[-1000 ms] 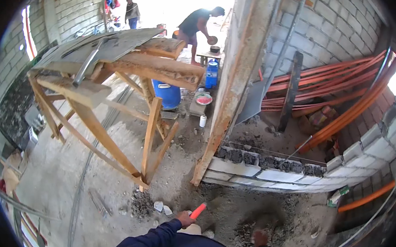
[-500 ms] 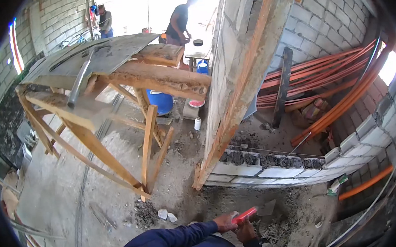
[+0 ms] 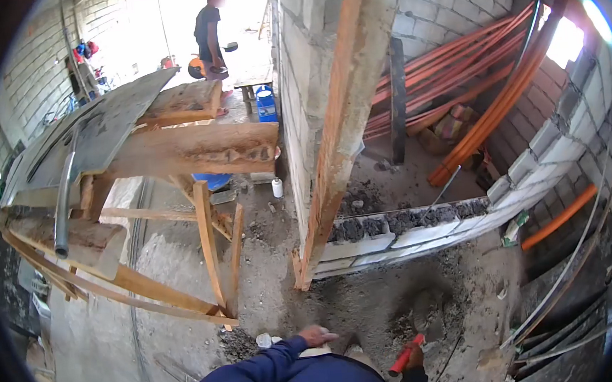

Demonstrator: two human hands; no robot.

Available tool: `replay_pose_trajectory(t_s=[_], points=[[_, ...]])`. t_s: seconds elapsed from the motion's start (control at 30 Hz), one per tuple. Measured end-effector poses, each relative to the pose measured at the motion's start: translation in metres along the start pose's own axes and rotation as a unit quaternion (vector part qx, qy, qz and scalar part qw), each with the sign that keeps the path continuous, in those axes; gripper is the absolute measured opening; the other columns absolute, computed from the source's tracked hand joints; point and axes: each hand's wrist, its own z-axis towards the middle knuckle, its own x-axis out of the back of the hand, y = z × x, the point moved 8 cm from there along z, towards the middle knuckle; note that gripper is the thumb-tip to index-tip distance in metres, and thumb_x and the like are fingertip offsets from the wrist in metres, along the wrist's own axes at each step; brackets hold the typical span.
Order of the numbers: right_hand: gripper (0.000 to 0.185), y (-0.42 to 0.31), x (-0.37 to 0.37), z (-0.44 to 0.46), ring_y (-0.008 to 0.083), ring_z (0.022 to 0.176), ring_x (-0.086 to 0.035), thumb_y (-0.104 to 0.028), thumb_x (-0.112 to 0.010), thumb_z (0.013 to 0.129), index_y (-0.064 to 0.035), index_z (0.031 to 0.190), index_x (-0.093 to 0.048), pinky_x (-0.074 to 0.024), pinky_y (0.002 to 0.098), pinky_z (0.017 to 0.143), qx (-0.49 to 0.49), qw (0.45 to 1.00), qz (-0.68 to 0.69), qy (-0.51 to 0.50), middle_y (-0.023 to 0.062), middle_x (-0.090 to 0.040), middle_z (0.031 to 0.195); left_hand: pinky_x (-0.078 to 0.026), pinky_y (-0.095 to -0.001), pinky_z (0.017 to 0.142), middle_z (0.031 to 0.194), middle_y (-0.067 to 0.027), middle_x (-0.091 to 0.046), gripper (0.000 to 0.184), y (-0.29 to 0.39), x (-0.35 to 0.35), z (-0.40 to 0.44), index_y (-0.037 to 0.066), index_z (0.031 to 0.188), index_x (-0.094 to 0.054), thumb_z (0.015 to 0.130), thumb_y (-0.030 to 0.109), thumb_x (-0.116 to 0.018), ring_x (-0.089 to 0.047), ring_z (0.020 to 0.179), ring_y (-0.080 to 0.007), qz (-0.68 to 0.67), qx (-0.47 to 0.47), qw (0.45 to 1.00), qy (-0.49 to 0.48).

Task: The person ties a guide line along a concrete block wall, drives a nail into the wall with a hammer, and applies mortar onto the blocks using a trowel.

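My right hand (image 3: 415, 357) is closed around the red handle of a trowel (image 3: 404, 359), low in the view. The trowel's blade is hard to make out against the dark, wet-looking mortar (image 3: 428, 307) on the ground ahead of it. My left hand (image 3: 317, 335) is apart from the trowel, in front of my body, with its fingers stretched out to the right and nothing clearly held. A low block wall (image 3: 422, 234) with dark mortar along its top stands ahead of both hands.
A slanted timber post (image 3: 338, 139) rises at the wall's end. At left is a wooden trestle (image 3: 210, 247) with thick planks (image 3: 196, 147) and a metal pipe (image 3: 65, 201). Orange conduits (image 3: 473, 140) lie behind the wall. Another person (image 3: 209, 38) stands at the back.
My hands have separated: the right has moved right and down with the trowel, and the left has let go and moved left. The view has shifted; the person behind stands more upright.
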Motion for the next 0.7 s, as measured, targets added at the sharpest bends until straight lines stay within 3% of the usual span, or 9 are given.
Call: replay_pose_trajectory(t_s=[0.07, 0.1, 0.17, 0.23, 0.3, 0.33, 0.43, 0.63, 0.7], points=[[0.018, 0.016, 0.054, 0.006, 0.0210, 0.047, -0.048, -0.023, -0.055, 0.077, -0.0076, 0.077, -0.044, -0.0430, 0.0343, 0.042, 0.015, 0.996, -0.050, 0.075, 0.0064, -0.048, 0.062, -0.045, -0.0378, 0.063, 0.071, -0.0129, -0.060, 0.031, -0.093, -0.019, -0.022, 0.017, 0.085, -0.062, 0.086, 0.040, -0.042, -0.059, 0.066, -0.0300, 0.078, 0.028, 0.995, -0.046], [0.019, 0.026, 0.078, 0.004, 0.0225, 0.047, -0.050, -0.025, -0.054, 0.078, -0.0068, 0.081, -0.047, -0.0431, 0.0363, 0.043, 0.014, 0.992, -0.057, 0.113, 0.0079, -0.050, 0.061, -0.046, -0.0403, 0.068, 0.077, -0.0142, -0.062, 0.036, -0.087, 0.002, -0.045, 0.015, 0.085, -0.063, 0.086, 0.042, -0.038, -0.061, 0.073, -0.0295, 0.223, 0.051, 0.969, -0.092], [0.024, 0.049, 0.128, -0.006, 0.0256, 0.048, -0.053, -0.028, -0.053, 0.079, -0.0053, 0.088, -0.052, -0.0434, 0.0402, 0.043, 0.010, 0.979, -0.072, 0.189, 0.0110, -0.054, 0.060, -0.047, -0.0422, 0.066, 0.080, -0.0134, -0.063, 0.034, -0.192, -0.002, -0.080, 0.014, 0.087, -0.062, 0.083, 0.041, -0.042, -0.062, 0.074, -0.0289, 0.178, 0.225, 0.958, -0.023], [0.027, 0.071, 0.168, -0.023, 0.0259, 0.046, -0.052, -0.031, -0.052, 0.080, -0.0057, 0.088, -0.052, -0.0431, 0.0409, 0.042, -0.026, 0.970, -0.071, 0.232, 0.0111, -0.054, 0.059, -0.047, -0.0439, 0.066, 0.079, -0.0142, -0.064, 0.033, -0.214, 0.004, -0.120, 0.011, 0.083, -0.062, 0.079, 0.040, -0.047, -0.062, 0.075, -0.0305, 0.240, 0.229, 0.942, -0.059], [0.030, 0.092, 0.195, -0.042, 0.0262, 0.044, -0.051, -0.035, -0.052, 0.081, -0.0060, 0.089, -0.051, -0.0428, 0.0416, 0.041, -0.064, 0.964, -0.055, 0.252, 0.0112, -0.054, 0.058, -0.046, -0.0451, 0.068, 0.079, -0.0157, -0.063, 0.033, -0.211, 0.019, -0.157, 0.012, 0.086, -0.062, 0.078, 0.040, -0.047, -0.061, 0.075, -0.0337, -0.010, 0.415, 0.909, 0.021], [0.031, 0.101, 0.202, -0.048, 0.0263, 0.042, -0.051, -0.037, -0.052, 0.082, -0.0062, 0.089, -0.051, -0.0426, 0.0420, 0.041, -0.072, 0.962, -0.049, 0.260, 0.0113, -0.054, 0.058, -0.046, -0.0457, 0.069, 0.079, -0.0164, -0.063, 0.033, -0.215, 0.021, -0.173, 0.012, 0.087, -0.062, 0.077, 0.040, -0.047, -0.061, 0.075, -0.0353, -0.136, 0.498, 0.854, 0.071], [0.033, 0.113, 0.212, -0.059, 0.0264, 0.041, -0.051, -0.039, -0.052, 0.082, -0.0058, 0.083, -0.049, -0.0419, 0.0422, 0.038, -0.054, 0.954, -0.050, 0.292, 0.0109, -0.053, 0.055, -0.046, -0.0446, 0.069, 0.076, -0.0157, -0.063, 0.030, -0.243, -0.006, -0.140, 0.012, 0.083, -0.062, 0.075, 0.036, -0.047, -0.060, 0.072, -0.0353, 0.224, 0.274, 0.932, -0.075], [0.027, 0.095, 0.218, -0.053, 0.0204, 0.039, -0.047, -0.037, -0.056, 0.080, -0.0111, 0.078, -0.046, -0.0402, 0.0360, 0.036, 0.108, 0.959, 0.066, 0.254, 0.0038, -0.046, 0.053, -0.046, -0.0494, 0.059, 0.076, -0.0159, -0.062, 0.023, -0.185, 0.003, -0.046, 0.014, 0.081, -0.061, 0.076, 0.032, -0.048, -0.060, 0.068, -0.0350, 0.280, 0.132, 0.951, -0.020], [0.014, 0.049, 0.202, -0.070, 0.0203, 0.040, -0.047, -0.022, -0.053, 0.080, -0.0101, 0.079, -0.046, -0.0407, 0.0363, 0.036, 0.232, 0.928, 0.004, 0.293, 0.0046, -0.044, 0.053, -0.046, -0.0453, 0.057, 0.071, -0.0127, -0.062, 0.020, -0.178, 0.000, -0.019, 0.014, 0.079, -0.062, 0.076, 0.029, -0.050, -0.061, 0.066, -0.0307, 0.331, 0.094, 0.939, -0.013]])
